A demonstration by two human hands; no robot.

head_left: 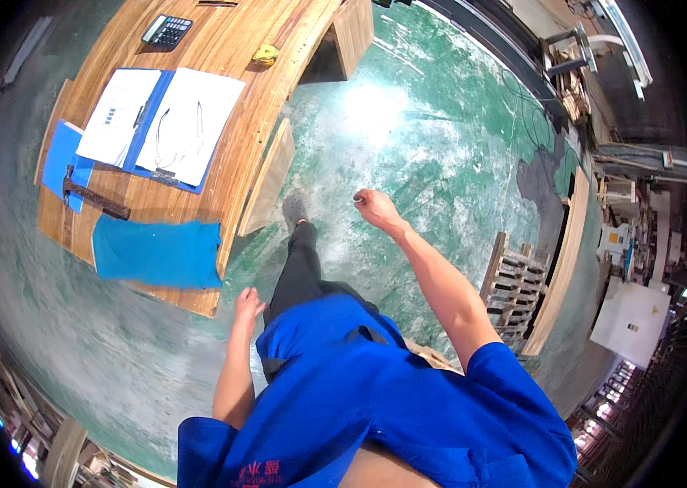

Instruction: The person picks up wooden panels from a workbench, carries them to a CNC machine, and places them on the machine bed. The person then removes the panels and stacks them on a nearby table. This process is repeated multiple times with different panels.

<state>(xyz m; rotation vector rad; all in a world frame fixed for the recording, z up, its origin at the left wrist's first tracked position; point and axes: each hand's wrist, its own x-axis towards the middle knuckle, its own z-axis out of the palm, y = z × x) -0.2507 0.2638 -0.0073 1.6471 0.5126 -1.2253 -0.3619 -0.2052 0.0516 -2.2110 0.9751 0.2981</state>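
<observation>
My left hand [250,305] hangs beside the near corner of a wooden table [234,122], its fingers partly bent and apart, with nothing seen in it. Over the green floor, my right hand [378,210] is held out with its fingers curled in; no object shows in it. Nearest my left hand on the table lies a folded teal cloth [156,250]. Beyond it are a hammer [98,199] resting partly on a blue folder [59,159], an open blue clipboard folder [148,114] with white papers, and eyeglasses [163,140] on the right-hand sheet.
A calculator [167,32] and a yellow tape measure [265,55] lie farther up the table. Wooden panels [266,179] stand at its right side. A slatted pallet [514,285] and a long board [563,260] are on the right, near a white cabinet [630,323]. Dark cables trail on the floor.
</observation>
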